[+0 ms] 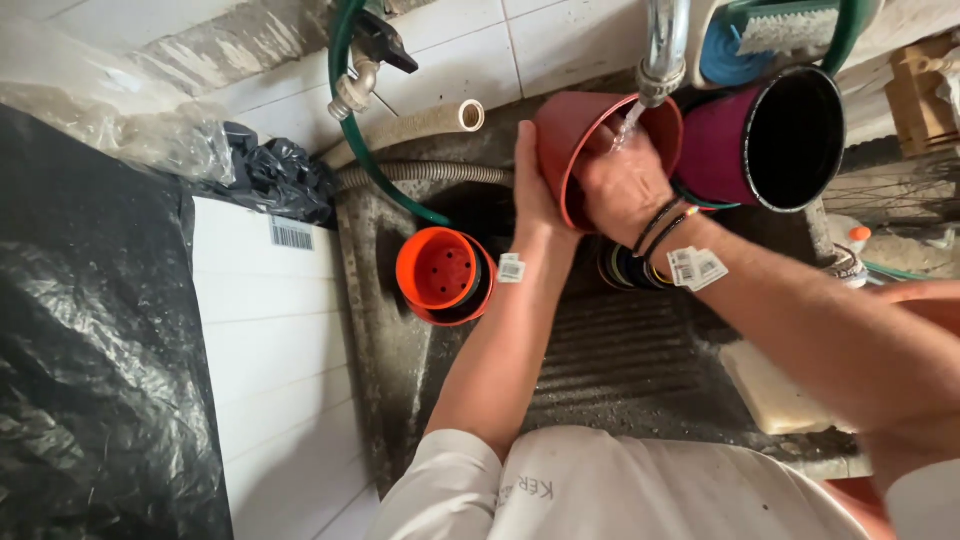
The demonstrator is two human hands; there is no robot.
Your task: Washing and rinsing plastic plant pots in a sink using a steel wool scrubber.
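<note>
1. Landmark: we take the metal tap (662,50), at the top centre of the head view, as the reference for every position. A thin stream of water falls from its spout.
2. Directly beneath the spout we hold a dull red plastic pot (565,130), tilted on its side with its mouth turned toward the right; the water runs into that mouth.
3. Our left hand (533,190), below and to the left of the tap, lies flat against the pot's outer wall; its grip is wrapped about the pot from outside.
4. Our right hand (622,185), just below the tap, reaches into the pot's mouth. Its fingers are hidden inside, so we cannot tell how far that grip is closed. Dark cord bracelets (660,225) and a white tag (697,268) sit on this wrist.
5. Right of the tap, a magenta pot (718,150) with a black interior lies on its side, touching the red pot.
6. Below and well left of the tap, an orange pot (440,270) with holes in its base rests on the grey stone sink (385,330).
7. Left of the tap, a green hose (345,130) loops down from a wall valve, beside a beige corrugated hose (420,125).
8. Far left of the tap, black plastic sheeting (90,350) covers the white tiled surface.
</note>
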